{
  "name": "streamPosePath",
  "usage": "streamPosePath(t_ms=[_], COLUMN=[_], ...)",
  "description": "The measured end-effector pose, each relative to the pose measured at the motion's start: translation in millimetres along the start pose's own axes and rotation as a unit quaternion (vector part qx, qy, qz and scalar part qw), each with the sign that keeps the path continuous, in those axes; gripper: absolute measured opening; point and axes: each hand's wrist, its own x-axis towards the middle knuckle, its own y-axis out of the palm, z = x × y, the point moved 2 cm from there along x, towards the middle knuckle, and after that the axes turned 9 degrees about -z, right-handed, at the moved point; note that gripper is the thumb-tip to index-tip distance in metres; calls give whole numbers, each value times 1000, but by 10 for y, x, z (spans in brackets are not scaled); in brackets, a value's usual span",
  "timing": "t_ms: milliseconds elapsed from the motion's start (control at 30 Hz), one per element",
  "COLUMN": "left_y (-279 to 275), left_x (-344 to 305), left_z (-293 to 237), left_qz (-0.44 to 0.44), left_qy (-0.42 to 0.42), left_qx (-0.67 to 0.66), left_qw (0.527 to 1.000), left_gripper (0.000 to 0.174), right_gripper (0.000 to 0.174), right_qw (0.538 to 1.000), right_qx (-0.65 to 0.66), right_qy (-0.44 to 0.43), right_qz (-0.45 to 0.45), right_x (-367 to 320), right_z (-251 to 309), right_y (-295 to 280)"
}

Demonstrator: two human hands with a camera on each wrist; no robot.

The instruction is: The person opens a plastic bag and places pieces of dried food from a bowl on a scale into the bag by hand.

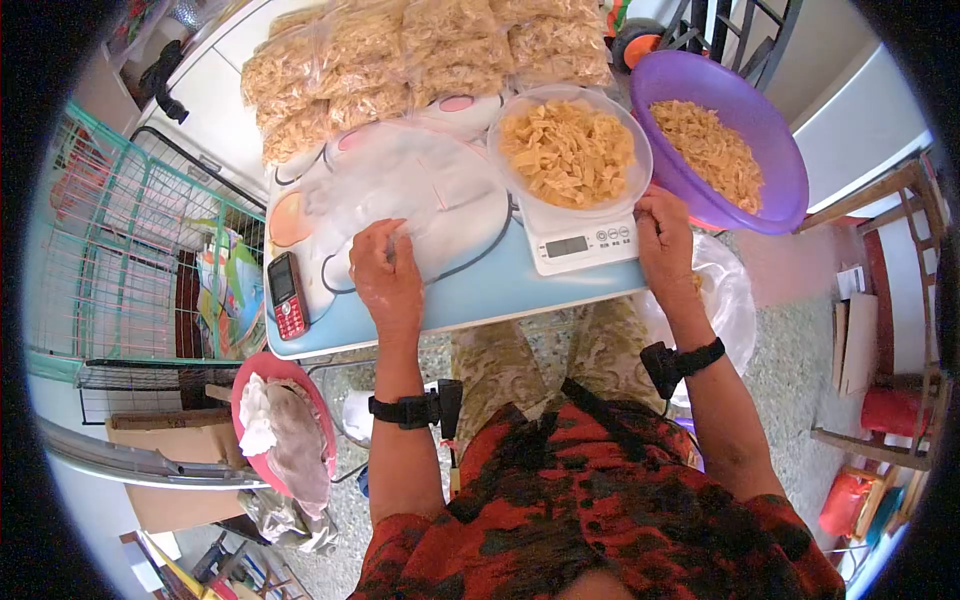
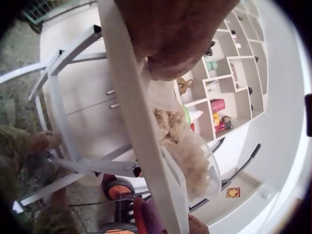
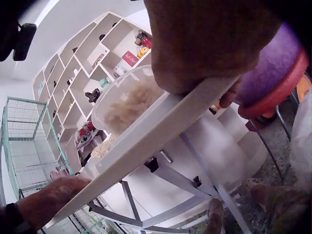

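My left hand [image 1: 385, 270] rests at the table's front with loosely bent fingers, at the near edge of a stack of clear plastic bags [image 1: 400, 180]. Just right of a white digital kitchen scale [image 1: 580, 245], my right hand [image 1: 665, 240] rests by the table corner, its fingers loosely curled. On the scale stands a clear plastic bowl [image 1: 643, 160] heaped with tan, crinkled food strips [image 1: 568, 150]. The right wrist view shows the right hand [image 3: 204, 48] over the table edge, close to the scale. In the left wrist view, the left hand [image 2: 170, 39] hides part of the tabletop.
Filled bags of strips [image 1: 420, 60] are stacked along the table's back. A purple basin [image 1: 785, 170] holding more strips stands at the right. A red mobile phone [image 1: 288, 295] lies at the left corner. A pink basin [image 1: 250, 455] sits lower left, near a green wire cage [image 1: 110, 250].
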Motion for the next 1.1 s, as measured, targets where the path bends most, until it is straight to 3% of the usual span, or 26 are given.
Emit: streamPosePath(t_ms=[267,467,633,767,867,967,1100], left_y=[-12,-29,-63,67,208,360,410], left_x=[-37,-35,-79,-215,-310,-403,-445], left_z=[-174,-319,-530,-721,-852,-886,-846], left_qz=[14,11,-1,-23,24,70,79], left_qy=[63,174,180,173,129,29,-36], left_qx=[75,91,69,-34,-98,-171,-187], left_qw=[995,980,981,984,986,982,978], left_gripper=[25,31,31,25,18,15,17], right_gripper=[8,6,6,6,5,5,5], right_qw=[999,999,999,999,999,999,999], right_qx=[-3,-14,-8,-11,-7,14,5], right_qy=[-18,-27,-17,-16,-37,-24,-27], right_qz=[-35,-24,-29,-31,-34,-31,-37], right_x=[-15,5,14,12,19,24,24], right_z=[13,1,37,43,35,47,50], right_y=[1,-6,-11,-18,-23,-24,-21])
